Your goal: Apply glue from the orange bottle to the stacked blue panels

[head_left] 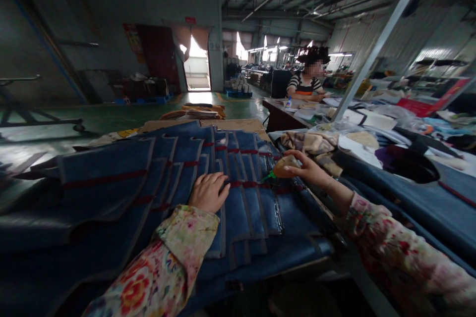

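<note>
Factory tabletop (208,126): left hand (208,190) flat, fingers together, pinning blue panels (238,193); right hand (310,168) pinching glue bottle (284,167), gluing; next needs steady nozzle aim.

Two long sleeves, pale cream cloth, printed all over with red, pink and yellow flowers, green leaves; loose cuffs at wrists; hands bare, ringless.

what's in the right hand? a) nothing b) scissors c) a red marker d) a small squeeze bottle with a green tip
d: the right hand grips a small amber squeeze bottle whose green nozzle points down at the overlapped blue fabric pieces, while the left hand lies flat on them.
</note>
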`<action>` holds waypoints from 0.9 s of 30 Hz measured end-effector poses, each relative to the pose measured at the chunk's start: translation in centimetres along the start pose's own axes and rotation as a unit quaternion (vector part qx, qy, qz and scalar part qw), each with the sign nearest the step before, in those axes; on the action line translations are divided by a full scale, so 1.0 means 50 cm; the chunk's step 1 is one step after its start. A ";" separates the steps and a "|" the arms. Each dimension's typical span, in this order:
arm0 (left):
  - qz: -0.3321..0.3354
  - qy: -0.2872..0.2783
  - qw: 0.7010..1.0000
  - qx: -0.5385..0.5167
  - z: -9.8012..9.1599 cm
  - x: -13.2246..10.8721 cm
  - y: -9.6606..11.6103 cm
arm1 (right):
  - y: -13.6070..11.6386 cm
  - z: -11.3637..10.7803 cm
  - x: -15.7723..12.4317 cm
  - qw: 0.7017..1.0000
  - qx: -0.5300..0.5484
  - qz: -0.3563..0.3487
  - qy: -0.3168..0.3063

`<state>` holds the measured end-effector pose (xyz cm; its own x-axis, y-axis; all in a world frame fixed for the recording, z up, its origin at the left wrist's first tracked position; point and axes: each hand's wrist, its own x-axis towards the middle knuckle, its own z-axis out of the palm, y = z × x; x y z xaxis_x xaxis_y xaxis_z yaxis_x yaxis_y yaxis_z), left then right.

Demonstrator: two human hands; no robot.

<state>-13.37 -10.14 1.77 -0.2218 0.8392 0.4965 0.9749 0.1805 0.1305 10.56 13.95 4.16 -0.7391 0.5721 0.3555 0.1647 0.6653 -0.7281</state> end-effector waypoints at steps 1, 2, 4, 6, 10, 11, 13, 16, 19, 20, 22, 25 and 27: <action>0.001 -0.002 1.000 0.000 0.000 0.000 0.000 | 0.005 0.002 0.006 1.000 -0.004 -0.006 0.005; 0.002 -0.003 1.000 0.000 0.000 0.000 0.001 | 0.011 0.005 0.013 1.000 -0.009 -0.014 0.012; 0.004 -0.004 1.000 0.000 0.000 0.000 0.001 | 0.024 0.010 0.031 0.999 -0.022 -0.033 0.032; 0.005 -0.003 1.000 -0.001 0.000 0.001 0.000 | 0.034 0.014 0.052 0.997 -0.036 -0.052 0.055; 0.002 -0.001 1.000 -0.002 -0.004 0.002 0.000 | 0.042 0.015 0.082 0.990 -0.054 -0.084 0.098; 0.001 -0.003 1.000 -0.002 -0.005 0.002 0.001 | 0.041 0.013 0.083 0.989 -0.057 -0.088 0.100; 0.000 -0.008 1.000 -0.004 -0.008 0.003 0.002 | 0.036 0.008 0.076 0.990 -0.060 -0.089 0.087; -0.002 -0.011 1.000 -0.008 -0.010 0.003 0.005 | 0.030 -0.001 0.053 0.995 -0.047 -0.080 0.036; -0.003 -0.010 1.000 -0.010 -0.010 0.002 0.006 | 0.028 -0.006 0.037 0.997 -0.031 -0.071 0.003; -0.003 -0.009 1.000 -0.009 -0.010 0.002 0.006 | 0.028 -0.006 0.036 0.997 -0.031 -0.072 0.001; -0.003 -0.009 1.000 -0.009 -0.009 0.002 0.006 | 0.027 -0.003 0.045 0.996 -0.043 -0.080 0.010; -0.004 -0.008 1.000 -0.010 -0.009 0.001 0.005 | 0.027 0.003 0.073 0.991 -0.066 -0.108 0.049; -0.004 -0.009 1.000 -0.011 -0.008 0.001 0.005 | 0.029 0.007 0.093 0.986 -0.078 -0.127 0.079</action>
<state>-13.14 -10.26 2.19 -0.2294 0.8470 0.4796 0.9723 0.1764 0.1536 7.12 17.39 4.56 -0.6610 0.4361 0.6106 0.0946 0.8557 -0.5088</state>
